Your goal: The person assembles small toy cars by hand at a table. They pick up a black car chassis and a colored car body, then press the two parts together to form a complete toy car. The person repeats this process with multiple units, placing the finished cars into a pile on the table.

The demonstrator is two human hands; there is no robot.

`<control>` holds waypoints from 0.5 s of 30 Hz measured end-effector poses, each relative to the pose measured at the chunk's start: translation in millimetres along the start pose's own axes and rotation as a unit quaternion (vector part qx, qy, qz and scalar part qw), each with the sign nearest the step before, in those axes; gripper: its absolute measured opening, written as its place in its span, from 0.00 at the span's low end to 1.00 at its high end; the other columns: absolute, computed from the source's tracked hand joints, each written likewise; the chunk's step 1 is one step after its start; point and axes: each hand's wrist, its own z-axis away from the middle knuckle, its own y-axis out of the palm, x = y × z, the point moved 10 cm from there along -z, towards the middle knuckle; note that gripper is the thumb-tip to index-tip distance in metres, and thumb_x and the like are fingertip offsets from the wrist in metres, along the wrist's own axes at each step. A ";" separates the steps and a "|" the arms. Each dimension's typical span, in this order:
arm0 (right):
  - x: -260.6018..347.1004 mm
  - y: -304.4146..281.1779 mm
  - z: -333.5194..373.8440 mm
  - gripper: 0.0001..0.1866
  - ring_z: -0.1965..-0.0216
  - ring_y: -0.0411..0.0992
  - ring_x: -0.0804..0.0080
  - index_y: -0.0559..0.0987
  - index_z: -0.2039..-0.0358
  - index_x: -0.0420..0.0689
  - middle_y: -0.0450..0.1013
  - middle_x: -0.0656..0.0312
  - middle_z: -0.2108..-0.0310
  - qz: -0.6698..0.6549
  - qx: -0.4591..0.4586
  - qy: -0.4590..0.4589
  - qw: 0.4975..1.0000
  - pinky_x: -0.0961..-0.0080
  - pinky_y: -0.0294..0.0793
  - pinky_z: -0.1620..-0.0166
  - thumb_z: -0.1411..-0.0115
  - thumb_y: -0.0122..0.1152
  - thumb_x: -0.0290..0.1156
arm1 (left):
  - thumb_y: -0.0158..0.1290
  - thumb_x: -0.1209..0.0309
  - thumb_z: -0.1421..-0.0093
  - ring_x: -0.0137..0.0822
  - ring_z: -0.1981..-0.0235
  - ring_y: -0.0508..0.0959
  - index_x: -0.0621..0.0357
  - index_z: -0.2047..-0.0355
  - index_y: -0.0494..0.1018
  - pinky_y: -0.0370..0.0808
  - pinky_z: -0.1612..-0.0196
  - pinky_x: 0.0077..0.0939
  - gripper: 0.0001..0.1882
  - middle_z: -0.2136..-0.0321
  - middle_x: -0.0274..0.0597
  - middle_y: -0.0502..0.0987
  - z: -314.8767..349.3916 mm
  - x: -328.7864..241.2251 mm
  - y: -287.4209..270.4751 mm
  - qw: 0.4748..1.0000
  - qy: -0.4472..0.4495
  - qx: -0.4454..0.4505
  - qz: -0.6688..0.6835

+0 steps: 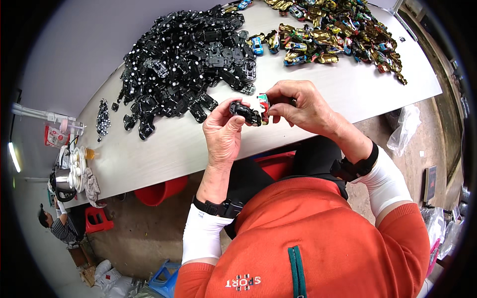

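Over the near edge of the table, my left hand (224, 133) grips a black toy car chassis (244, 113) between thumb and fingers. My right hand (298, 105) pinches a red, green and white toy car body (264, 107) right beside it. The two parts are close together; whether they touch I cannot tell. Beyond my left hand lies a big heap of black toy car chassis (189, 59). Farther right spreads a pile of gold and coloured toy car bodies (328, 37).
A small heap of shiny silver parts (103, 119) lies on the left of the white table (164, 154). Cups (77, 169) and a metal pot (64, 183) stand at its left end. Below are a red bucket (161, 191) and a red stool (98, 220). A person (62, 223) sits far left.
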 end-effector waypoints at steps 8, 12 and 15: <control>0.4 6.8 0.1 0.10 0.75 0.74 0.75 0.75 0.63 0.33 0.75 0.58 0.77 0.018 -0.002 -0.015 1.000 0.78 0.73 0.74 0.47 0.59 0.20 | 0.61 0.79 0.52 0.31 0.63 0.76 0.68 0.56 0.71 0.78 0.61 0.22 0.22 0.62 0.42 0.75 0.6 -7.2 15.6 0.999 0.016 0.016 -0.049; 20.8 9.0 2.7 0.14 0.76 0.75 0.66 0.74 0.61 0.34 0.74 0.55 0.78 0.093 -0.012 -0.107 0.990 0.74 0.74 0.71 0.50 0.61 0.20 | 0.63 0.78 0.53 0.29 0.63 0.76 0.67 0.57 0.72 0.76 0.59 0.20 0.22 0.63 0.38 0.75 2.7 -7.6 20.1 0.997 0.017 0.030 -0.076; 36.6 12.3 5.9 0.20 0.75 0.73 0.62 0.75 0.56 0.41 0.73 0.54 0.74 0.150 -0.002 -0.165 0.975 0.71 0.73 0.70 0.51 0.62 0.19 | 0.63 0.77 0.54 0.29 0.63 0.76 0.67 0.57 0.72 0.76 0.59 0.21 0.22 0.64 0.38 0.74 2.5 -10.0 22.2 0.997 0.021 0.033 -0.062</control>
